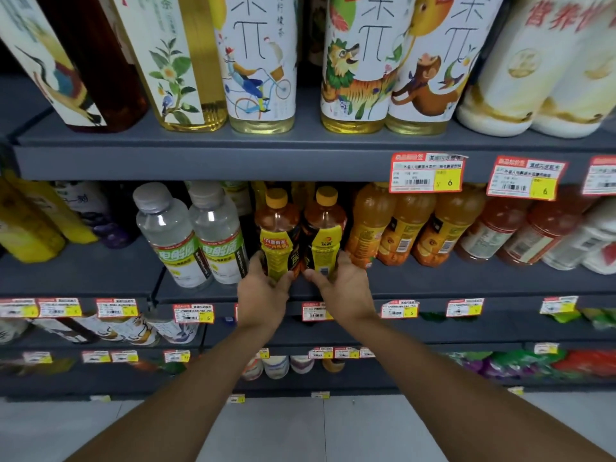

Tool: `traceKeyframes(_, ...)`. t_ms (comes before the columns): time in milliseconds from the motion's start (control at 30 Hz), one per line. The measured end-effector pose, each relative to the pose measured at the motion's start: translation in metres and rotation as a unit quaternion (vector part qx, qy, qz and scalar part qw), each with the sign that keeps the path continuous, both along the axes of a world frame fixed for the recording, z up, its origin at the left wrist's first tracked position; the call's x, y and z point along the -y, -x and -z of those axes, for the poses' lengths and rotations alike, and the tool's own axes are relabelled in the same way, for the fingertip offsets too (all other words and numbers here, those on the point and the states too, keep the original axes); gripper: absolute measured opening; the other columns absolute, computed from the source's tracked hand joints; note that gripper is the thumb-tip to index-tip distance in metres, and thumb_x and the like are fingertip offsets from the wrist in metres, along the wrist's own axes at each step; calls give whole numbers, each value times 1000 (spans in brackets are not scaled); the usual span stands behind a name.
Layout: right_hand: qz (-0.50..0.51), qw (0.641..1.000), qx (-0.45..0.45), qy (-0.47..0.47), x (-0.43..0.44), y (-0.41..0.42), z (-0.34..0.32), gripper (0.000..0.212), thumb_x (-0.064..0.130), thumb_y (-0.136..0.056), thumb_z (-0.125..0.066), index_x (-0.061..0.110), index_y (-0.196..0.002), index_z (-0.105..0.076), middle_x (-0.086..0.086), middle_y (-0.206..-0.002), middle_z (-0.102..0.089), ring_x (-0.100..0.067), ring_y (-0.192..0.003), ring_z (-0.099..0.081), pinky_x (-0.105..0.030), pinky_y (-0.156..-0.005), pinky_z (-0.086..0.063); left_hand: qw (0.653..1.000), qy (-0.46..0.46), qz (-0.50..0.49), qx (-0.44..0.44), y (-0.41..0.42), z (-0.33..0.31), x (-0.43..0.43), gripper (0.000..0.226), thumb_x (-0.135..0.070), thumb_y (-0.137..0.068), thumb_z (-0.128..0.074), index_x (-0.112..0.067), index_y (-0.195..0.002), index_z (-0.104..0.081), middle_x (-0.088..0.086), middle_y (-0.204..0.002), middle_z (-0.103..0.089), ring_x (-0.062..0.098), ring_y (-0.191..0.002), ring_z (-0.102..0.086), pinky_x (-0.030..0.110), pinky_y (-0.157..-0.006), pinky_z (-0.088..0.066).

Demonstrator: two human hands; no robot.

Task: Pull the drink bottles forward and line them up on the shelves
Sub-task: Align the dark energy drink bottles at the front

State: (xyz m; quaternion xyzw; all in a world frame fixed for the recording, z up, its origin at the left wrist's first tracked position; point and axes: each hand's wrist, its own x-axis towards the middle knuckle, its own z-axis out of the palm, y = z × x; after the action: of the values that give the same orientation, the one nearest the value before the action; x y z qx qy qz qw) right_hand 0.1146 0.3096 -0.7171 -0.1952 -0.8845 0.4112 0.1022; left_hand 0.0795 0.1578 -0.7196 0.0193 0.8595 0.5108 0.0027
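left grip (261, 291) holds one tea bottle (276, 238), right grip (345, 288) another

Viewpoint: head-worn, standing in front of the shelves (200, 158)
Direction: forward and slightly down, with the floor (300, 428) along the bottom edge
Nearness: close; the shelves span the full width
Views: one

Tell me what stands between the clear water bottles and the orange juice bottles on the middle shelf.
Two yellow-capped tea bottles, side by side, the left hand gripping one and the right hand the other, in the head view.
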Motion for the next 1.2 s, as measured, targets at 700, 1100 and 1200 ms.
traceKeyframes(700, 30, 993, -1, -111, -2, -22, -15, 64, 56, -80, -78, 13, -125, -61, -7, -126, -57, -29, -109, -63, -44, -89, -55, 987, 151, -41, -34, -3, -5, -5, 52, -54, -91, -64, -18, -126, -51, 2, -104, -71, 28, -97, -67, 40, -72, -53)
traceKeyframes(1100, -14, 987, -19, -158, -22, -30, -13, 53, 59, -83, -72, 26, -123, -60, 3, -114, -65, -20, -102, -65, -40, -83, -56, 977, 204, -61, -16, -15, -13, -12, 72, -74, -72, -71, -20, -104, -35, 2, -97, -65, 29, -92, -67, 39, -68, -49)
traceKeyframes(1200, -2, 968, 29, -249, -20, -26, -11, 71, 78, -77, -64, 23, -122, -58, -1, -116, -62, -23, -102, -64, -37, -76, -49, 975, 209, -63, -32, -9, -12, -15, 63, -65, -79, -72, -18, -98, -34, -2, -86, -53, 33, -90, -67, 35, -62, -40)
